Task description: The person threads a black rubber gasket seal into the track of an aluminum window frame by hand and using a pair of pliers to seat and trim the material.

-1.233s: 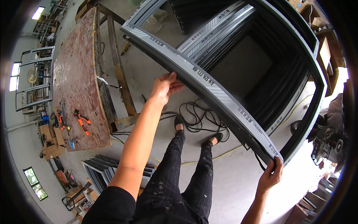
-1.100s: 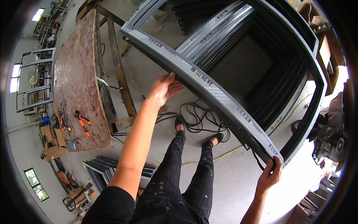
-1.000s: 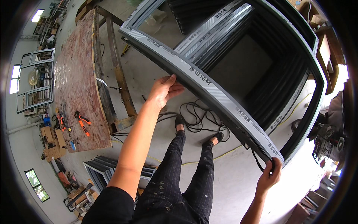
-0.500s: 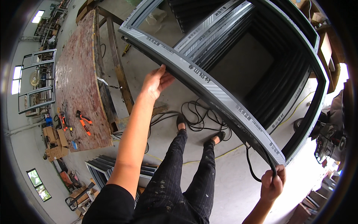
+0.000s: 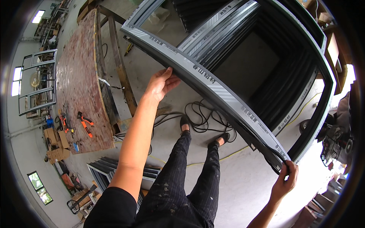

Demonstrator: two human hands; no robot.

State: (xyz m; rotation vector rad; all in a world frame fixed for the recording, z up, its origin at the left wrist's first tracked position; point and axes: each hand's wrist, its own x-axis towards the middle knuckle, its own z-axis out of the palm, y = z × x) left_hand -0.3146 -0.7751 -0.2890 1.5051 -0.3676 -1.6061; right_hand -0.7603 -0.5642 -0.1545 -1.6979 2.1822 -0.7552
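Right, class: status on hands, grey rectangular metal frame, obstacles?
Left hand at near edge of grey rectangular metal frame. Right hand pinching thin black flexible strip at frame's near corner. Possible trip hazard: coiled black cable.

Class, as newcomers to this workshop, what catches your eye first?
A large grey frame fills the upper right, the left hand at its near edge and the right hand pinching a black strip at its lower corner. On the left, orange-handled pliers stand out against a worn reddish table.
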